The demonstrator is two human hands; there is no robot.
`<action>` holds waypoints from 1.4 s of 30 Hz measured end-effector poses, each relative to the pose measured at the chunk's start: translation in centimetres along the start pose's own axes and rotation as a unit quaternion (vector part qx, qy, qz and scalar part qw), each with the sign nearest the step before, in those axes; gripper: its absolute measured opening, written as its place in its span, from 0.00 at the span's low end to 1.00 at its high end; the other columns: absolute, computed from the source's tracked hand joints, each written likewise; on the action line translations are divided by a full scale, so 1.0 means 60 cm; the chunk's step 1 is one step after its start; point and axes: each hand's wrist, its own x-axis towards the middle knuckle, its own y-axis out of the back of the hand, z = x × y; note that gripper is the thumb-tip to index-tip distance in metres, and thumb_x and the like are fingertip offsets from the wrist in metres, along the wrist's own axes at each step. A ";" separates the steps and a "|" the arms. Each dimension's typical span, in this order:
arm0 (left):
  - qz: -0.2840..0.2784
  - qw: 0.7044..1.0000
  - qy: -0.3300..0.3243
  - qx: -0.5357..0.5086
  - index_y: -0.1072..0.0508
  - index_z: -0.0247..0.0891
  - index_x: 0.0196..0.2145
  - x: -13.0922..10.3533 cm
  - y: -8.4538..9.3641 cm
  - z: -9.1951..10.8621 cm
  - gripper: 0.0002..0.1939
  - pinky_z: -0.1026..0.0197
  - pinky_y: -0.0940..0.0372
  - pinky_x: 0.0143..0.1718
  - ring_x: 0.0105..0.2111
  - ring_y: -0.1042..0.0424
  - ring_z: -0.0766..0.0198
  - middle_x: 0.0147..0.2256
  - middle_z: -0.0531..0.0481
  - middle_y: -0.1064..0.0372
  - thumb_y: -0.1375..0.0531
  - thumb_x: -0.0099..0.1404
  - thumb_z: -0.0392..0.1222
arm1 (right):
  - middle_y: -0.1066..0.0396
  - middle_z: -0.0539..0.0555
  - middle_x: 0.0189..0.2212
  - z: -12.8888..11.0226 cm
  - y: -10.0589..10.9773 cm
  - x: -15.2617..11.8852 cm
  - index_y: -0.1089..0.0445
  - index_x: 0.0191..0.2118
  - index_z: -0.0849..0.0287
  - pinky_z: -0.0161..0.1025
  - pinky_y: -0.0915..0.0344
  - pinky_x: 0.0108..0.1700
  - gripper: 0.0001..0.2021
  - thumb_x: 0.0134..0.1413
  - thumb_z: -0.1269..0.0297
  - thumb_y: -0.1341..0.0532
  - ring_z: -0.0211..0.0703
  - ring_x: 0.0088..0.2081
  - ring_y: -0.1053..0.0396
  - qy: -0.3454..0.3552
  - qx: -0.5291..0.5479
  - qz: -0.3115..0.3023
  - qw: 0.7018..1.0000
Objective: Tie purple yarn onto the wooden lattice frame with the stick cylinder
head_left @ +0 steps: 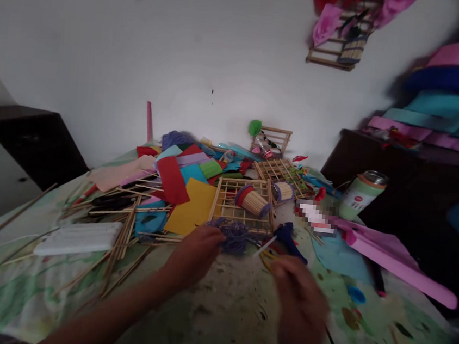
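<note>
We pinched the yarn point(234, 237) with our left hand point(196, 253), just in front of the frame point(242, 206), seemingly to steady it. Our right hand point(297, 288), beside the yarn, was blurred; its grip we cannot tell.

A table covered with a paint-stained, green-patterned cloth point(213, 323) carries the whole clutter. On its left side lies a flat white plastic box point(79, 237), with thin loose wooden sticks point(124, 237) scattered beside and under it. Further back, a heap of coloured paper sheets point(179, 180) spreads out in red, yellow, teal and pink. Near the middle rests a square grid frame of wooden sticks point(242, 206), and a tangle of purple yarn point(234, 237) lies at its near edge. To the right lie a long pink paper roll point(400, 266) and a pale green jar with a metal lid point(361, 196).
</note>
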 end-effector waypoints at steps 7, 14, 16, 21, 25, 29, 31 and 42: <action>-0.159 0.979 0.129 0.008 0.25 0.37 0.40 0.041 -0.047 -0.068 0.11 0.55 0.39 0.44 0.41 0.31 0.54 0.39 0.43 0.27 0.40 0.57 0.35 | 0.30 0.53 0.26 0.052 -0.102 0.036 0.30 0.28 0.60 0.37 0.38 0.34 0.08 0.54 0.67 0.44 0.40 0.31 0.33 -0.041 -0.002 -0.104 0.994; -0.028 0.971 0.196 -0.132 0.24 0.36 0.30 0.029 -0.043 -0.070 0.09 0.58 0.37 0.40 0.37 0.30 0.58 0.33 0.45 0.27 0.43 0.60 0.41 | 0.30 0.55 0.30 0.076 -0.121 -0.003 0.29 0.33 0.61 0.37 0.37 0.36 0.09 0.57 0.68 0.47 0.42 0.33 0.33 -0.035 -0.017 -0.115 0.993; 0.021 0.962 0.199 -0.185 0.24 0.37 0.29 0.027 -0.040 -0.062 0.08 0.58 0.37 0.42 0.38 0.30 0.58 0.35 0.45 0.27 0.41 0.58 0.42 | 0.30 0.56 0.32 0.078 -0.120 -0.010 0.29 0.35 0.61 0.38 0.37 0.38 0.09 0.57 0.68 0.46 0.42 0.35 0.32 -0.022 -0.029 -0.122 0.992; 0.042 0.944 0.171 -0.277 0.25 0.37 0.27 0.021 -0.031 -0.027 0.06 0.59 0.36 0.41 0.37 0.29 0.60 0.34 0.46 0.28 0.39 0.57 0.41 | 0.29 0.57 0.34 0.081 -0.119 -0.010 0.30 0.40 0.62 0.37 0.36 0.38 0.10 0.57 0.64 0.44 0.43 0.37 0.31 -0.026 -0.061 -0.136 0.988; 0.017 0.933 0.166 -0.318 0.25 0.36 0.27 0.017 -0.027 -0.010 0.05 0.60 0.37 0.40 0.36 0.30 0.61 0.33 0.46 0.28 0.38 0.56 0.41 | 0.30 0.55 0.30 0.080 -0.117 -0.010 0.30 0.36 0.61 0.36 0.38 0.34 0.09 0.57 0.64 0.46 0.41 0.33 0.32 -0.058 -0.041 -0.137 0.988; -0.015 0.923 0.169 -0.347 0.27 0.35 0.24 0.018 -0.027 -0.011 0.08 0.60 0.37 0.39 0.34 0.30 0.60 0.31 0.46 0.29 0.37 0.56 0.43 | 0.31 0.53 0.25 0.080 -0.116 -0.008 0.31 0.29 0.60 0.36 0.41 0.31 0.11 0.54 0.60 0.45 0.41 0.29 0.34 -0.135 0.002 -0.116 0.984; -0.028 0.917 0.167 -0.362 0.27 0.35 0.25 0.019 -0.026 -0.013 0.09 0.60 0.38 0.37 0.33 0.31 0.60 0.30 0.46 0.30 0.38 0.57 0.44 | 0.33 0.51 0.22 0.079 -0.114 -0.006 0.31 0.27 0.60 0.35 0.42 0.28 0.13 0.53 0.56 0.44 0.40 0.26 0.36 -0.201 0.053 -0.103 0.973; -0.029 0.910 0.227 -0.347 0.26 0.36 0.34 0.013 -0.022 -0.006 0.10 0.58 0.37 0.40 0.36 0.29 0.58 0.34 0.46 0.27 0.37 0.55 0.45 | 0.34 0.49 0.16 0.071 -0.115 -0.005 0.26 0.28 0.61 0.33 0.43 0.23 0.13 0.49 0.57 0.42 0.37 0.20 0.38 -0.249 0.156 -0.123 0.948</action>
